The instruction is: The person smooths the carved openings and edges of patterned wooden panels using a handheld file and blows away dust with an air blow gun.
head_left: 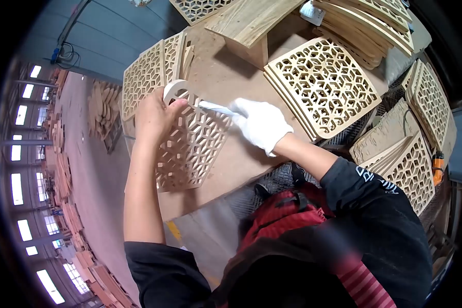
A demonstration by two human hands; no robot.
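Note:
A wooden lattice panel with cut-out geometric holes stands tilted over the worktable. My left hand, bare, is closed round its upper edge, beside a pale curved piece that looks like part of the panel's rim. In a white glove, my right hand grips a slim whitish-blue stick-like tool. The tool's tip points at the panel's upper edge, near my left thumb; whether it touches the wood I cannot tell. The exact kind of tool is unclear.
The brown worktable carries a stack of lattice panels on the right and more panels at left. A wooden plank stand is at the back. More panels and an orange tool lie at far right.

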